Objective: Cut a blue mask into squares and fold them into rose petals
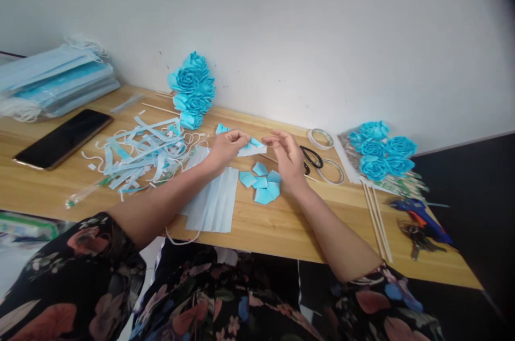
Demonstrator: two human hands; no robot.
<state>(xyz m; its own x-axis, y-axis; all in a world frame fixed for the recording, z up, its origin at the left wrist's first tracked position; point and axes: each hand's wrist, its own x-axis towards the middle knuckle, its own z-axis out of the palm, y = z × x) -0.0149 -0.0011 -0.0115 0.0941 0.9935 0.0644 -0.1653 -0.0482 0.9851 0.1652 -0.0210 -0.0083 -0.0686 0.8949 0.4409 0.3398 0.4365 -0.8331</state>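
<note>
My left hand is closed in a pinch on a small folded piece of blue-and-white mask fabric just above the table. At the right end of that piece is my right hand, its fingers bent but apart; whether a fingertip touches the fabric is hard to see. Below and between the hands lie several cut blue petals. A light blue pleated face mask lies flat under my left forearm, partly hidden. Beyond my left hand sits another small blue piece.
Scraps of mask strips, a phone and stacked masks are at left. Blue fabric roses stand behind; more roses lie right. Black-handled scissors, tape, sticks, a glue gun and keys lie rightward.
</note>
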